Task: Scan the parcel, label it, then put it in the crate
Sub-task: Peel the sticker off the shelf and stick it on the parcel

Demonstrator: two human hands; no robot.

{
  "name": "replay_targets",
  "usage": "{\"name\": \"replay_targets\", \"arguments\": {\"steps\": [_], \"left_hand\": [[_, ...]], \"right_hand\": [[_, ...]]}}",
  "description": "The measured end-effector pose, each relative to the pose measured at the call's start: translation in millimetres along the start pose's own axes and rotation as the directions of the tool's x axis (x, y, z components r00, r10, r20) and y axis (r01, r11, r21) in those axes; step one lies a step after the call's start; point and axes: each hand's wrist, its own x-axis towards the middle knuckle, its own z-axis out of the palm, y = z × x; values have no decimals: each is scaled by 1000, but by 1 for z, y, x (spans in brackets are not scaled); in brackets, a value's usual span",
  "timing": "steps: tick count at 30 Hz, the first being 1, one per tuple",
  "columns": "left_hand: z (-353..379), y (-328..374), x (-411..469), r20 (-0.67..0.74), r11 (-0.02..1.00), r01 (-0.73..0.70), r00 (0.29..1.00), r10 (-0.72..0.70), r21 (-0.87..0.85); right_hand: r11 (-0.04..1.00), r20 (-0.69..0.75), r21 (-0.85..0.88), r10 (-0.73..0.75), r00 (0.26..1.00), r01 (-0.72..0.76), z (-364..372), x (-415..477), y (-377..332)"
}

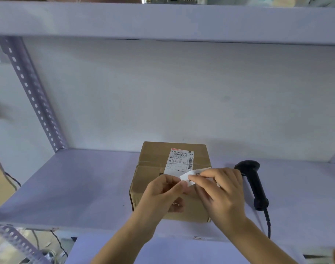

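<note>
A brown cardboard parcel point(155, 164) sits on the white shelf point(77, 187), with a printed shipping label point(181, 159) stuck on its top. Just above the parcel's near half, both hands pinch a small white label point(189, 177). My left hand point(162, 195) grips its left end between thumb and fingers. My right hand point(221, 193) holds its right part, fingers curled over it. A black handheld scanner point(255, 183) lies on the shelf right of the parcel, its cable trailing over the front edge. No crate is in view.
A perforated metal upright point(33, 96) stands at the left, and an upper shelf board point(162, 21) runs overhead. Cables point(58, 242) hang below the shelf at lower left. A second white surface point(162, 252) lies in front of the shelf.
</note>
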Motion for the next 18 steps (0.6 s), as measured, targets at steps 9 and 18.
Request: {"name": "replay_targets", "arguments": {"steps": [9,18], "left_hand": [[-15,6,-3,61,986,-81,995,72,147],[-26,10,-12,202,994,-106,974,105,-5]], "right_hand": [[997,75,-7,-81,994,82,-3,8,-10],[988,-102,66,-130,986,137,-9,13,-17]]}}
